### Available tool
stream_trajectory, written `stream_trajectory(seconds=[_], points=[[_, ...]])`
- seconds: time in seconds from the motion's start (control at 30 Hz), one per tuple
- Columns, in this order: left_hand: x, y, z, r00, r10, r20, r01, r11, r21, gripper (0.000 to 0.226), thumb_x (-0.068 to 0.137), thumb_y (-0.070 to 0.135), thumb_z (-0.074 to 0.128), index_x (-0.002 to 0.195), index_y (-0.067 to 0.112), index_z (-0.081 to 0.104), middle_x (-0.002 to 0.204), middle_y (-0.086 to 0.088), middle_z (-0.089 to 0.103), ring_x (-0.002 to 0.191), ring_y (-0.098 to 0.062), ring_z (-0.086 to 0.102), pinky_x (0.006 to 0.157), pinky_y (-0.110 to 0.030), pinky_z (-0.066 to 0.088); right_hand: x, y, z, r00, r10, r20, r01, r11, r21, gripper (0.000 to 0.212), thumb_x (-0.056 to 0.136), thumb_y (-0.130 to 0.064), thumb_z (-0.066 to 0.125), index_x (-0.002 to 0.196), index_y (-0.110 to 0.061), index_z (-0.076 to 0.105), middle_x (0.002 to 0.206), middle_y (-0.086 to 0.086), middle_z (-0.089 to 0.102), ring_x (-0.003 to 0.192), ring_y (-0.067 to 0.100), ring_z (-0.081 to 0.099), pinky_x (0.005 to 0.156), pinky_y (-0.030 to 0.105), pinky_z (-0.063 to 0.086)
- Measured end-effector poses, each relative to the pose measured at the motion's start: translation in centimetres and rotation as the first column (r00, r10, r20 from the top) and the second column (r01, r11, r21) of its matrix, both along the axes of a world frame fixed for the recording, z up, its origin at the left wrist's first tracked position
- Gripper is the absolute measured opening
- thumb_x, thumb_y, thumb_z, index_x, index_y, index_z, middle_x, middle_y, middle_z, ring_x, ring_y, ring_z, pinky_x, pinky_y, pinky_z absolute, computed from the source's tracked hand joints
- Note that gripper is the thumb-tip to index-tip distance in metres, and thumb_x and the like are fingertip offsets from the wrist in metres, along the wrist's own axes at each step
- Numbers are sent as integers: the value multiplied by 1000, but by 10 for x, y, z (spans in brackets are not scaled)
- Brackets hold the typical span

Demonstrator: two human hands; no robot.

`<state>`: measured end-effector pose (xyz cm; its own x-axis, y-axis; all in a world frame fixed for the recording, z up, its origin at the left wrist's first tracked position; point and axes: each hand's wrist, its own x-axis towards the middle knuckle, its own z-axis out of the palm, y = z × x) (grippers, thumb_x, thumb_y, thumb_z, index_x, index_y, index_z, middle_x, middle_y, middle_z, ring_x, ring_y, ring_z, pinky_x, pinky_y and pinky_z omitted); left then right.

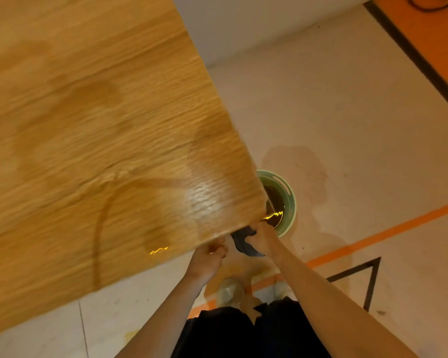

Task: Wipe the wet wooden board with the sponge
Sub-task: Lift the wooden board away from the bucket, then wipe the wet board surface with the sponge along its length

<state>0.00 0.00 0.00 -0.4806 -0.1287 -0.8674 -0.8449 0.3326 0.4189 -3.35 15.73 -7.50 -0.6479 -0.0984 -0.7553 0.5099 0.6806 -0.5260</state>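
Black shorts (243,334) filled the near edge, with two pale shoes (230,293) below on the floor (347,112). Both forearms reached forward to the near right corner of the wooden board (101,138), which showed dark wet patches and a glossy spot. At that corner, the left hand (208,257) was curled; whether it gripped anything could not be told. Just right of it, the right hand (263,237) clutched a dark sponge (243,241), bunched beneath the board's edge. Beyond the hands, a green bucket (289,200) of dark water stood on the floor, partly hidden by the board.
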Motion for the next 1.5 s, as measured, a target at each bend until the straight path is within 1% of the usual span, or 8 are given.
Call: stream_trajectory(seconds=[0.37,0.5,0.6,0.8,0.93,1.13,1.33,1.5], points=[[-2,79,160,1000,-15,-1,15,984,176,44,105,48,42,133,21,62,132,2,63,127,-16,54,101,-31,36,26,81,217,922,-387,-24,361,879,-312,38,91,-24,65,93,13,57,77,26,43,70,29,46,62,23,34],[-4,99,236,986,79,-145,-27,943,332,19,103,23,56,114,18,70,114,-2,74,115,-19,66,95,-30,51,38,102,300,910,-409,-73,365,871,-330,17,91,-16,64,101,-3,67,90,13,71,89,27,67,76,37,53],[-3,105,284,959,232,-162,-150,902,406,26,97,9,64,122,9,67,116,-9,75,114,-22,69,91,-25,54,41,114,354,905,-391,-167,322,887,-330,3,89,-11,67,90,-14,68,69,-9,68,70,6,63,63,18,46],[-11,104,369,895,383,-228,-239,845,479,34,87,0,72,118,9,59,82,-6,77,75,-7,72,66,-13,53,26,123,444,883,-230,-409,114,951,-288,65,84,-12,71,135,-40,43,100,-11,67,98,4,60,85,8,43],[-25,85,414,899,240,-366,-36,874,485,31,86,-2,72,109,11,55,56,14,62,59,-3,61,61,-15,49,3,115,488,843,42,-537,-130,983,-127,38,77,-41,68,114,-42,62,101,-19,60,98,6,55,87,27,44],[-46,44,469,839,150,-522,-59,980,188,13,92,23,72,103,28,68,102,7,70,84,-6,66,63,-8,47,-22,74,537,749,-55,-661,-41,991,-129,16,77,-17,76,83,-22,62,101,-14,56,99,0,54,82,7,41],[-47,3,479,931,325,-164,-231,877,422,22,100,29,56,112,16,70,117,-6,74,108,-16,70,95,-28,55,-39,9,562,735,-311,-603,163,943,-288,13,85,-10,69,87,-17,58,77,-11,63,78,-4,60,62,5,45],[-63,-30,477,849,524,66,-402,561,724,40,94,31,62,127,10,66,121,-8,74,120,-19,67,111,-39,46,-45,-62,566,741,-586,-329,395,775,-493,24,89,-6,65,103,-24,58,82,-5,73,76,7,71,59,17,54]])
